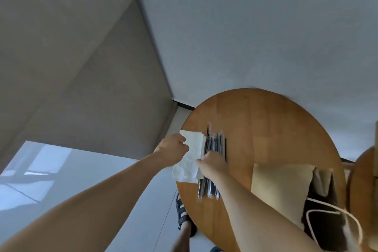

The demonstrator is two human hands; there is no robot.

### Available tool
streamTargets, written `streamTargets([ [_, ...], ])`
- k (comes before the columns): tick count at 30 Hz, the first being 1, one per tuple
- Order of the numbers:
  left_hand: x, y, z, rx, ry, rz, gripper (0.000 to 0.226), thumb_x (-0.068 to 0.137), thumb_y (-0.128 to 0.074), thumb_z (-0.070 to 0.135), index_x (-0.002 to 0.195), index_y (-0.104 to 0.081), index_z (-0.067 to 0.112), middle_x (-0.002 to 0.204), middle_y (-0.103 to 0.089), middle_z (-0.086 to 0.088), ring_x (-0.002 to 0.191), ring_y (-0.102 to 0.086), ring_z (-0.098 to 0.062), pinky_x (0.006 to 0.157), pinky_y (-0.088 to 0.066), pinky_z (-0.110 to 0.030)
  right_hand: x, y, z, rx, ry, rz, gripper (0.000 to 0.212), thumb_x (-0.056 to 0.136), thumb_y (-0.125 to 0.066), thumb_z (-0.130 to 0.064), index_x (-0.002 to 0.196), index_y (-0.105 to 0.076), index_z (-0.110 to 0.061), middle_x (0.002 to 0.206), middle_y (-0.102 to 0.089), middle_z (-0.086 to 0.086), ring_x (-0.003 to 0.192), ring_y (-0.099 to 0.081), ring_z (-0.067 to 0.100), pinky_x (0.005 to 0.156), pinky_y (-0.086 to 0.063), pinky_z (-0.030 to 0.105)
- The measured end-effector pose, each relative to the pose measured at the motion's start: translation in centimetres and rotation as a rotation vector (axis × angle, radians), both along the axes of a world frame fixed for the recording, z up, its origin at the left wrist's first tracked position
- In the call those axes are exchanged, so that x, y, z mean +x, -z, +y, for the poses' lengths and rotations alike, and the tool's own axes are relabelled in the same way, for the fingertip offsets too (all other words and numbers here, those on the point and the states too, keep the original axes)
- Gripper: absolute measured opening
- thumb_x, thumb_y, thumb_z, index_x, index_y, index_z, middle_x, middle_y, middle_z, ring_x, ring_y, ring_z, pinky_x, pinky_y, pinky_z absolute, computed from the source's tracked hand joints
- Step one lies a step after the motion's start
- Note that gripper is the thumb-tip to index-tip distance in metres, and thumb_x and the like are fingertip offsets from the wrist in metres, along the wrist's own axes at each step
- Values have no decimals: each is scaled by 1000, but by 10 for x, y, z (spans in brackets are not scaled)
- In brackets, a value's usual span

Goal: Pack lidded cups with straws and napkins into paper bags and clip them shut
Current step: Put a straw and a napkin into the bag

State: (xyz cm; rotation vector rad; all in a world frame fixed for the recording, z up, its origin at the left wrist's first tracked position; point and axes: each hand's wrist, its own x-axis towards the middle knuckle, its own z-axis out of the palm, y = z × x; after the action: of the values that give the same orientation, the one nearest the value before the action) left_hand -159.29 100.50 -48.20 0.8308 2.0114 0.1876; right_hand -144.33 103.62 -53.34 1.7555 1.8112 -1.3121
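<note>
The person stands at the near-left rim of a round wooden table (266,116) and reaches both bare arms over it. A small stack of white napkins (191,166) lies at the table's left edge, partly overhanging it. Just to its right, touching it, lies a loose bundle of black straws (214,144) in clear wrappers, running from near to far.

The left hand (173,149) has its fingers curled round the far-left corner of the napkins and pinches the paper there. This is probably to lift or peel one sheet away while the overhang gives the fingers room underneath. The right hand (212,164) sits where the napkins' right edge meets the straws, knuckles up and fingers curled. Whether it grips a napkin, a straw, or merely pins the pile down cannot be told, because the fingertips are hidden under the hand.

A brown paper bag (280,182) lies on its side at the near right of the table, well apart from the hands. Its dark mouth and white cord handles (337,213) point toward the near right, so it looks ready for loading. No lidded cup and no clip shows anywhere.

The step in hand appears to be gathering a napkin, perhaps with a straw, for the bag. A sandalled foot (183,214) stands on the pale floor below the table rim.
</note>
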Motion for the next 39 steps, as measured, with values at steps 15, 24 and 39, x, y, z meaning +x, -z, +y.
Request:
streamTargets([
  [15,-12,40,-11,-19,-48,-85,42,92,-53,20,134,-54,20,111,-53,7,73,-53,-1,56,-40,-11,-14,45,-16,52,96,-53,27,84,-63,-13,63,-48,-13,55,-49,1,49,-61,17,44,-34,20],
  [24,-13,32,-9,-28,-19,-21,41,94,-50,20,135,-54,17,132,-58,-1,76,-51,-2,55,-37,-13,3,37,-19,287,-55,-78,44,97,-46,-24,54,-44,-17,48,-39,-6,38,-33,5,37,-20,17],
  [39,-2,22,-2,-37,-503,-289,23,93,-53,28,94,-60,6,91,-63,-6,76,-57,-21,67,-46,-30,-1,2,-18,154,494,625,16,84,-63,-9,69,-58,-13,60,-54,-8,58,-50,2,55,-39,16],
])
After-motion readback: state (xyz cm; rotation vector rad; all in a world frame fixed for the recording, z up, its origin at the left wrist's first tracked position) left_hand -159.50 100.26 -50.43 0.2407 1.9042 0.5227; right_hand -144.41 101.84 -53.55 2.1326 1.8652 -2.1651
